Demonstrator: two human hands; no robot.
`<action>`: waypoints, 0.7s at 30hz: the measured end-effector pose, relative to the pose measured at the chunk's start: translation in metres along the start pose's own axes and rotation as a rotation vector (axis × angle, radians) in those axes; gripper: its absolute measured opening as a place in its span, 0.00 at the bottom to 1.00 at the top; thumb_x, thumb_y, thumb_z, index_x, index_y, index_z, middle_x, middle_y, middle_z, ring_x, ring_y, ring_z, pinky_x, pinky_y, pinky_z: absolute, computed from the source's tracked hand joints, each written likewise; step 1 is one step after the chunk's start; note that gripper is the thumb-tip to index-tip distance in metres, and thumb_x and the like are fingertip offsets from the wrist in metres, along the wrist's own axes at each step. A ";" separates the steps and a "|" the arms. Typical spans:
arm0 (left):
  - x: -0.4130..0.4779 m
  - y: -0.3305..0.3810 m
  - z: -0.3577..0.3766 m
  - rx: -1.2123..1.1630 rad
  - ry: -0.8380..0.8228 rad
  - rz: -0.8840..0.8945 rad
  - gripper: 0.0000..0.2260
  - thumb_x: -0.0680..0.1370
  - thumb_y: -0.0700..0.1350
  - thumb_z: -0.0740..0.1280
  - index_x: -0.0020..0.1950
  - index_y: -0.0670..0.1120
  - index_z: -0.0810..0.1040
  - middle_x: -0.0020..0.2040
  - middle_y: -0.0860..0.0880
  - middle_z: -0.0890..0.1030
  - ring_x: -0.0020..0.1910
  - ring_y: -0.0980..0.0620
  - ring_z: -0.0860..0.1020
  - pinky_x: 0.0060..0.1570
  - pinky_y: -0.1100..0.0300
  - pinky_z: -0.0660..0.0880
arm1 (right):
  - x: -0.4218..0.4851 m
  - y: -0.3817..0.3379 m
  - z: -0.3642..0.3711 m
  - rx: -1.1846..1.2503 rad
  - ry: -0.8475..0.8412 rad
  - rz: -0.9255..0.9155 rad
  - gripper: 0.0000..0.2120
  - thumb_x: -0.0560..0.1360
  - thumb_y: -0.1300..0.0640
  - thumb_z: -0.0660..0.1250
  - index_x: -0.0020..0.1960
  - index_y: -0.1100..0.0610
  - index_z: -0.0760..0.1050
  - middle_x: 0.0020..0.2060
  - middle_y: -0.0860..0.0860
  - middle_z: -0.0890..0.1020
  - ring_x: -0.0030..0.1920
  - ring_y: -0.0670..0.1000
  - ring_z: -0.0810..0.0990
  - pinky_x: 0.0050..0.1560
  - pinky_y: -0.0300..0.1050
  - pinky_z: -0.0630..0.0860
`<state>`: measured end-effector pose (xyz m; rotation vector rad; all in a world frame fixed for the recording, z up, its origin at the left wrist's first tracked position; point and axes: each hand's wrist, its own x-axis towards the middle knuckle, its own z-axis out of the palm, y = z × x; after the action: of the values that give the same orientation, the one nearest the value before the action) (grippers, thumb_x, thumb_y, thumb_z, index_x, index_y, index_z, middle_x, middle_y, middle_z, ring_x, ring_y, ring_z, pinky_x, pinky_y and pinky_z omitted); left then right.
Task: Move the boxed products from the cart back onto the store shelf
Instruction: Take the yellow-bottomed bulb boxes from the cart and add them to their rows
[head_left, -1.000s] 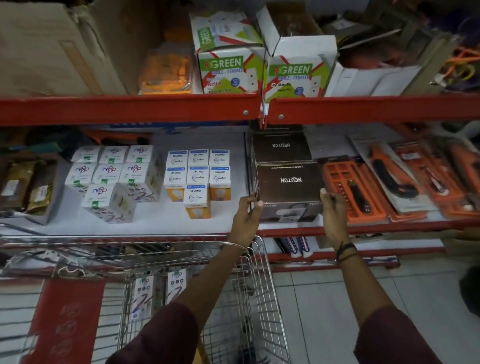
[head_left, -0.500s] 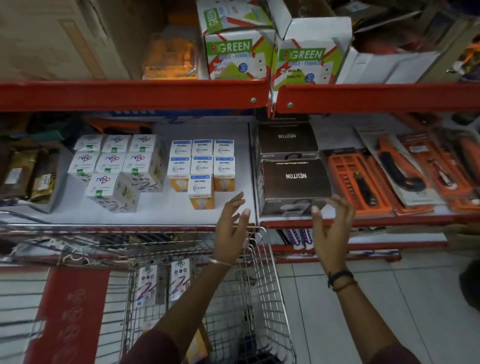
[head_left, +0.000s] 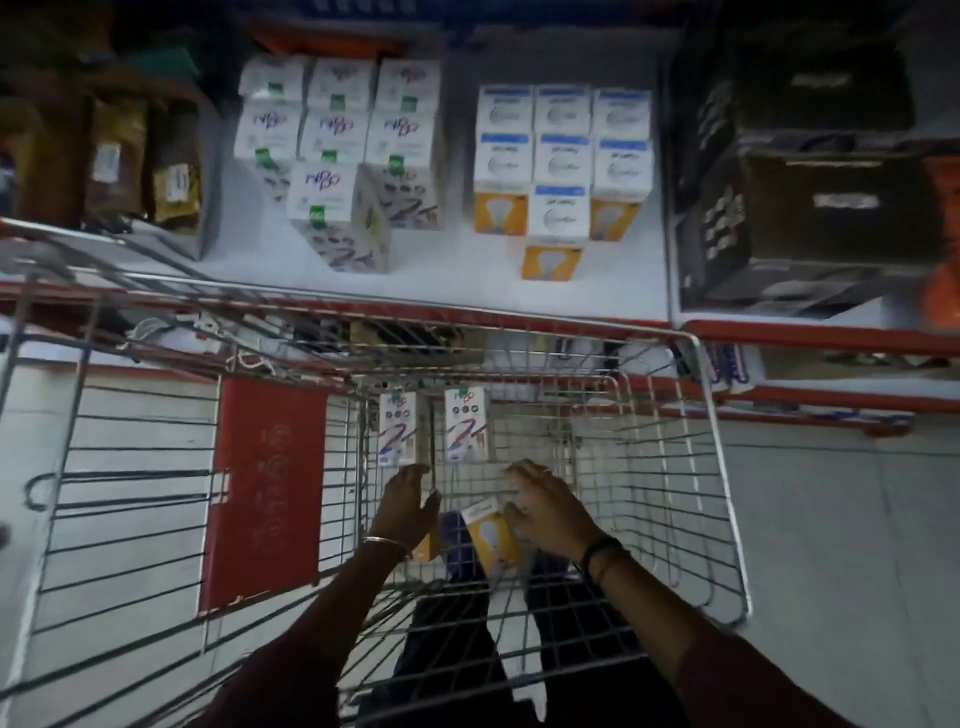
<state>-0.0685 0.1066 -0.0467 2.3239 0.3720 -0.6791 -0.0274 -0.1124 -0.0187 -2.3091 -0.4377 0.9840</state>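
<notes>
Down in cart (head_left: 724, 467): left hand (head_left: 402, 506), right hand (head_left: 545, 512) flank bulb box (head_left: 491, 535); finger grip hidden.

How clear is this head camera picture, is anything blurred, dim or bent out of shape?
Head view: dim overall, darkest at the top and along the lower edge; the dark boxes at right are smeared, their labels unreadable; the white bulb boxes on the shelf are soft too; wide-angle bending bows the cart rim; the yellow bulb box between the left hand and right hand reads fairly clearly.
</notes>
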 end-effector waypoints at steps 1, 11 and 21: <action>0.002 -0.018 0.006 0.058 -0.052 -0.029 0.28 0.73 0.52 0.59 0.65 0.34 0.68 0.63 0.32 0.72 0.64 0.34 0.71 0.64 0.46 0.67 | 0.012 0.004 0.015 -0.049 -0.082 0.021 0.26 0.79 0.52 0.58 0.74 0.58 0.58 0.75 0.57 0.60 0.75 0.58 0.58 0.73 0.52 0.58; 0.029 -0.089 0.029 0.384 -0.272 0.036 0.32 0.73 0.41 0.67 0.73 0.42 0.58 0.70 0.37 0.67 0.65 0.37 0.70 0.63 0.44 0.69 | 0.058 0.037 0.077 -0.337 -0.312 0.131 0.33 0.76 0.50 0.61 0.76 0.57 0.52 0.78 0.55 0.51 0.77 0.56 0.49 0.74 0.53 0.53; 0.034 -0.082 0.004 0.109 -0.514 0.093 0.32 0.72 0.41 0.71 0.72 0.44 0.59 0.65 0.49 0.74 0.61 0.45 0.73 0.57 0.58 0.70 | 0.055 0.030 0.054 0.000 -0.375 0.260 0.30 0.71 0.50 0.70 0.65 0.59 0.60 0.64 0.59 0.72 0.62 0.58 0.73 0.58 0.55 0.74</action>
<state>-0.0778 0.1662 -0.1118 2.1461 -0.0097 -1.2323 -0.0278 -0.0873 -0.0976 -2.2192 -0.2855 1.5554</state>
